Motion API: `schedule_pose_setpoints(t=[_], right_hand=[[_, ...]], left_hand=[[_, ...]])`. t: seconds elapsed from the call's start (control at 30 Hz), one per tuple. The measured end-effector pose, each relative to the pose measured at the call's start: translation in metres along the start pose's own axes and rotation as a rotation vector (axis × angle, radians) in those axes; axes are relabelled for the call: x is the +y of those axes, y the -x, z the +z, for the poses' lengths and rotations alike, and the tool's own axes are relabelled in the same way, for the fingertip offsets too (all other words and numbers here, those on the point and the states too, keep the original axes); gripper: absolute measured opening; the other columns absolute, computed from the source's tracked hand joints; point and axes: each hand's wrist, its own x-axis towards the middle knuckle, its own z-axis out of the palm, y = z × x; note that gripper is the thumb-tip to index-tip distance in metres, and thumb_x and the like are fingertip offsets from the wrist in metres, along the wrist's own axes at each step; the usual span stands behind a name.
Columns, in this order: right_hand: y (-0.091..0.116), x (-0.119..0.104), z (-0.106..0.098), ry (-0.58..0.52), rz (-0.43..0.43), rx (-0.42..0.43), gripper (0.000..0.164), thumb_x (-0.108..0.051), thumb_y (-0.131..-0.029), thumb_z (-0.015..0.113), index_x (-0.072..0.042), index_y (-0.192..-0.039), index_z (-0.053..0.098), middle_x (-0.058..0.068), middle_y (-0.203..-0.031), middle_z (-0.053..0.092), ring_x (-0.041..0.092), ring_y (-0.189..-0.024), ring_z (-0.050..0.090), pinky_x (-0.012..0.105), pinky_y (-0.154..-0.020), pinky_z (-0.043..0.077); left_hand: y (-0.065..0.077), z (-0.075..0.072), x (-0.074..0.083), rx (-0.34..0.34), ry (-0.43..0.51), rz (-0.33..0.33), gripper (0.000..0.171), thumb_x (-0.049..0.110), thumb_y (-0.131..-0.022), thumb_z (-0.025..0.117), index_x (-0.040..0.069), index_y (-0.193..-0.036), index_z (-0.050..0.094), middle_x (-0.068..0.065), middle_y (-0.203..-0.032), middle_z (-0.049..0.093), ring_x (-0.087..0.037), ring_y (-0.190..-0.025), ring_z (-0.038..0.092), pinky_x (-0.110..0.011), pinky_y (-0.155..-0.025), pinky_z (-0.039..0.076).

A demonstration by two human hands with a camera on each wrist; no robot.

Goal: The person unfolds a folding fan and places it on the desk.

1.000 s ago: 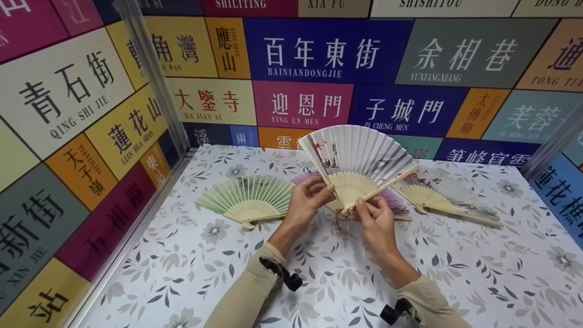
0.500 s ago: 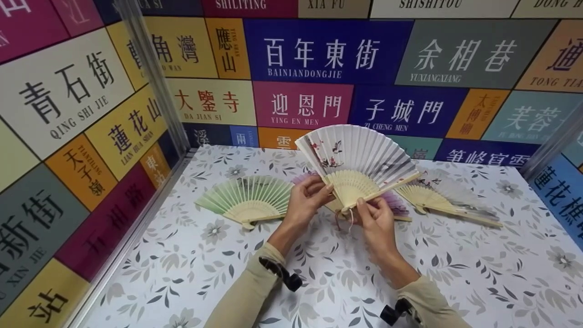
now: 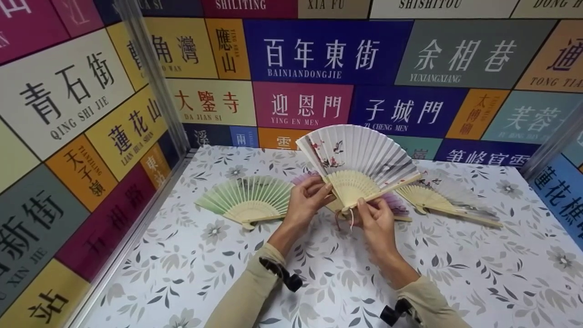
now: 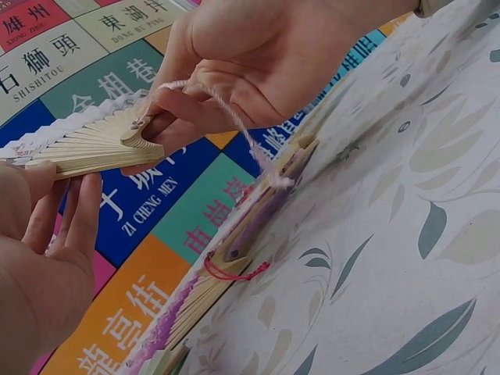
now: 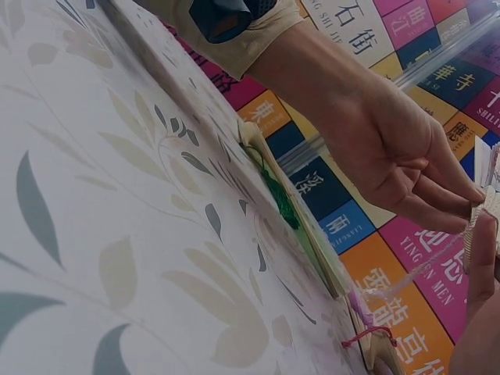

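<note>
A white folding fan (image 3: 364,155) with red blossoms and a bird is spread open, held up off the table. My left hand (image 3: 307,200) pinches its left edge at the pale slats. Near the pivot, the thumb and fingers of my right hand (image 3: 377,223) grip the lower right guard stick. A pale cord (image 4: 234,113) hangs from the pivot end. Behind my hands lies a purple fan (image 3: 395,202), mostly covered, with a red cord (image 4: 234,273). The right wrist view shows only the white fan's edge, at the far right.
On the flowered tabletop (image 3: 309,282), an open green fan (image 3: 250,196) lies at left and a grey-white fan (image 3: 448,198) at right. Panels with street names (image 3: 328,50) stand behind the table and along its left side.
The white fan has tilted and spread slightly, showing more of its blossom print and bird. Its pale cord now hangs straighter below the pivot. Both hands have stayed nearly in place.
</note>
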Motion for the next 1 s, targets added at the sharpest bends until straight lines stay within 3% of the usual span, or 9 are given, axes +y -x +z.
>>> schedule_pose_setpoints(t=[0.2,0.43,0.67,1.0], right_hand=[[-0.0012,0.0006,0.0012,-0.040,0.010,0.016,0.027,-0.019,-0.103,0.059,-0.002,-0.119,0.047,0.007,-0.093,0.076,0.020,-0.074,0.073,0.037,-0.072,0.065],[-0.0007,0.0005,0.0015,-0.078,0.022,-0.003,0.028,-0.017,-0.103,0.057,-0.001,-0.123,0.044,0.008,-0.097,0.075,0.020,-0.084,0.074,0.047,-0.085,0.063],[0.0002,0.0003,0.0019,-0.093,0.027,-0.015,0.032,-0.019,-0.103,0.057,-0.002,-0.127,0.043,0.007,-0.100,0.076,0.018,-0.089,0.074,0.037,-0.082,0.065],[0.0006,-0.0007,0.0027,-0.123,0.041,-0.030,0.033,-0.019,-0.104,0.055,-0.003,-0.130,0.042,0.006,-0.102,0.074,0.018,-0.089,0.074,0.038,-0.083,0.065]], left_hand=[[0.0005,0.0015,0.0001,0.018,0.038,-0.003,0.025,0.002,-0.095,0.067,-0.006,-0.117,0.059,-0.012,-0.099,0.072,-0.022,-0.095,0.073,-0.047,-0.094,0.060],[0.0009,0.0018,0.0005,0.037,0.033,-0.006,0.025,0.003,-0.095,0.068,-0.006,-0.116,0.060,-0.013,-0.101,0.073,-0.022,-0.095,0.073,-0.045,-0.093,0.061],[0.0008,0.0029,0.0006,0.046,0.049,-0.004,0.026,0.003,-0.094,0.068,-0.007,-0.117,0.060,-0.016,-0.105,0.074,-0.023,-0.097,0.073,-0.044,-0.093,0.061],[0.0013,0.0032,0.0016,0.070,0.057,-0.024,0.028,0.004,-0.094,0.069,-0.006,-0.118,0.059,-0.018,-0.107,0.073,-0.026,-0.100,0.073,-0.042,-0.092,0.062]])
